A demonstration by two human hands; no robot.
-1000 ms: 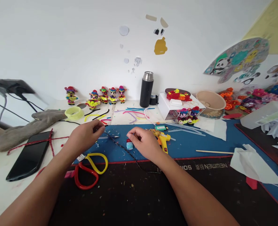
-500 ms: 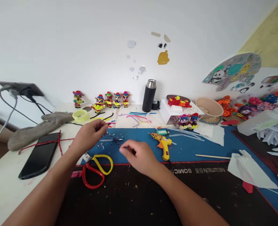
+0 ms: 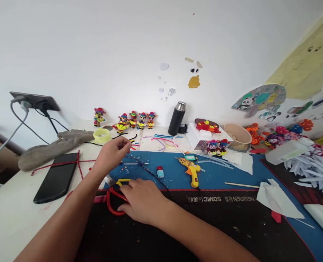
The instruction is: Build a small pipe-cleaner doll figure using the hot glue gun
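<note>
My right hand [image 3: 142,202] is at the scissors [image 3: 112,206], which have one red and one yellow handle and lie at the mat's front left. Its fingers and thumb close over the handles and partly hide them. Left of centre, my left hand [image 3: 113,154] is raised with thumb and fingertips pinched together. Whatever is between those fingertips is too small or hidden to make out. Right of it, a small red and light-blue piece [image 3: 160,172] stands on the blue mat [image 3: 169,162]. A black cord [image 3: 147,170] runs across the mat between the hands.
A yellow glue gun [image 3: 191,173] lies right of centre. Behind are several small figures [image 3: 123,123], loose pipe cleaners [image 3: 164,141], a black flask [image 3: 177,119] and a white box [image 3: 194,137]. A phone [image 3: 56,178] lies left; a wooden stick [image 3: 241,185] and tissue [image 3: 278,198] lie right.
My right hand has moved left and towards me, from beside the small red and light-blue piece onto the scissors' handles. My left hand stays pinched. The view has shifted.
</note>
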